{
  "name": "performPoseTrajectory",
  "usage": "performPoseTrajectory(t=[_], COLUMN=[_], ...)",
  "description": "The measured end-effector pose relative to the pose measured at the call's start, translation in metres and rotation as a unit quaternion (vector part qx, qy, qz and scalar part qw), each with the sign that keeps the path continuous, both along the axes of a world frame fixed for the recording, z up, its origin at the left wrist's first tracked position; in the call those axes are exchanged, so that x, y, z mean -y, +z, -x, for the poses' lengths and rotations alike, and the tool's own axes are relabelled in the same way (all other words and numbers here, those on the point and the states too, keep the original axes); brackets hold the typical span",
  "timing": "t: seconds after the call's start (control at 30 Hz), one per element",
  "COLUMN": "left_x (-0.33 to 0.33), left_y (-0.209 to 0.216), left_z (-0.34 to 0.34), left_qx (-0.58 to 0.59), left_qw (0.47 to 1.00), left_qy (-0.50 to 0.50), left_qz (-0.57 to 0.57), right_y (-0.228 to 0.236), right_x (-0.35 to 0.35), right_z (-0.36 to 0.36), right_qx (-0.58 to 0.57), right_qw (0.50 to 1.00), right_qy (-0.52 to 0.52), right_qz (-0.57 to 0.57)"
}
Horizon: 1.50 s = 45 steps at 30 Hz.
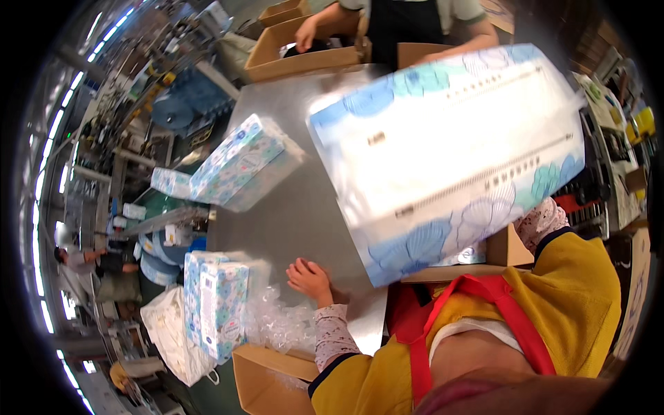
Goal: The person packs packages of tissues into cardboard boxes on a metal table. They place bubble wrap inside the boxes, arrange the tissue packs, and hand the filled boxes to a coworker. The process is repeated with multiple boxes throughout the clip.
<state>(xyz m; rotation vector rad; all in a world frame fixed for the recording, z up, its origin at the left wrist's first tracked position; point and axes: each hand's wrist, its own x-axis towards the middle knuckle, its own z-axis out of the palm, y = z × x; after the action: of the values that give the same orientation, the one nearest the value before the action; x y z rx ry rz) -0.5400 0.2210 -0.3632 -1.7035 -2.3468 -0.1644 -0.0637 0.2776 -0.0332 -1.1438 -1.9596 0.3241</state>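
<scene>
A big white plastic pack point(443, 159) with blue and green shell patterns is raised in front of me, tilted over the right part of the table. My right sleeve point(541, 223) reaches its lower right edge; the right hand is hidden behind the pack, which it seems to hold up. Over the near edge of the metal table, my left hand point(309, 279) is open, fingers stretched to the left, holding nothing. Beside it lies crumpled clear plastic film point(277, 321). A blue-and-white patterned pack point(238, 162) sits at the table's left side.
More patterned packs point(216, 304) stand at the lower left, by a white sack point(173, 339) and an open carton point(270, 380). Another carton point(508, 249) is under the raised pack. Across the metal table point(277, 228), a co-worker's hand point(306, 34) reaches into a carton point(304, 55).
</scene>
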Motion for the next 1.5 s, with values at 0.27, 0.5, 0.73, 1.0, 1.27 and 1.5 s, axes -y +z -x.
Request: performPoseTrajectory(t=[0.27,0.5,0.73,1.0,1.27,1.5], left_x=[0.004,0.007,-0.005,0.001,0.008,0.016], left_y=[0.037,0.034,0.056,0.045,0.047,0.044], left_z=[-0.025,-0.012,-0.030,-0.024,-0.016,-0.016], left_qx=[0.032,0.052,0.035,0.089,0.127,0.147], left_qw=[0.995,0.989,0.994,0.990,0.985,0.979], left_qy=[-0.047,-0.102,-0.056,-0.030,0.004,0.029], left_qz=[-0.079,-0.095,-0.082,-0.107,-0.116,-0.140], right_y=[-0.185,-0.385,-0.377,-0.253,-0.238,-0.199], right_x=[0.088,0.000,0.000,0.020,0.026,0.016], right_z=[-0.077,-0.038,-0.042,0.022,0.065,0.086], right_qx=[0.300,0.441,0.500,0.123,-0.284,-0.299], right_qw=[0.897,0.788,0.760,0.861,0.733,0.663], right_qy=[-0.218,-0.227,-0.157,0.029,0.023,0.030], right_qz=[0.240,0.366,0.384,0.492,0.617,0.685])
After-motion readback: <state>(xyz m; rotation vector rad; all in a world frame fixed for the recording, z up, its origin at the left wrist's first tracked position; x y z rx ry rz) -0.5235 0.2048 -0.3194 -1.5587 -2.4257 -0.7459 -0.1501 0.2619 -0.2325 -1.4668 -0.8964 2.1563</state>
